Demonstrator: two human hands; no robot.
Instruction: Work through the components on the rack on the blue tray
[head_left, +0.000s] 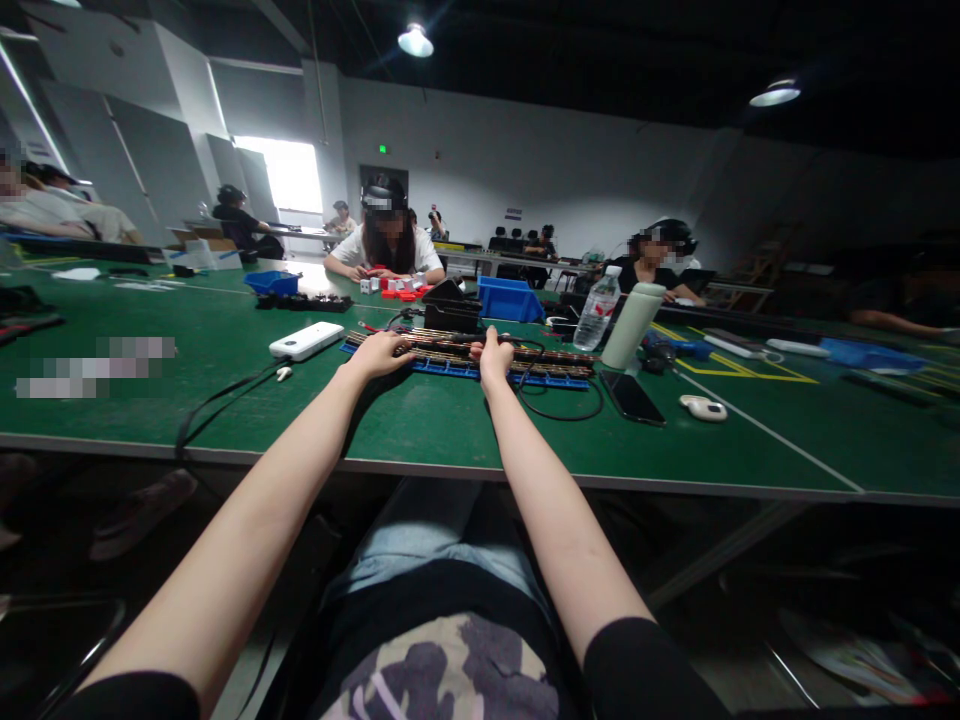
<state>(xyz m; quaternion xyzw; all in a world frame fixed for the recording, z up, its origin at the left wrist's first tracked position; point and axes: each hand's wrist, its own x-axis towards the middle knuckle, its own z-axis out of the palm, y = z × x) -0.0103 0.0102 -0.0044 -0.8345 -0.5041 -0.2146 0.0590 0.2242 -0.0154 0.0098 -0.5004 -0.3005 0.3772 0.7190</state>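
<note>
Printed shirt [450, 670]; left grip [384, 352], half-open, touches strips [559, 362].

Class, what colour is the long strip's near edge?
The long strip's near edge is blue, clearest in the head view.

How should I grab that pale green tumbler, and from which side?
I'd wrap a hand around the middle of the pale green tumbler, coming from the side nearest us, above the black phone. Its tall, round body shows no handle, the phone lies flat and low, and the clear bottle crowds its left.
</note>
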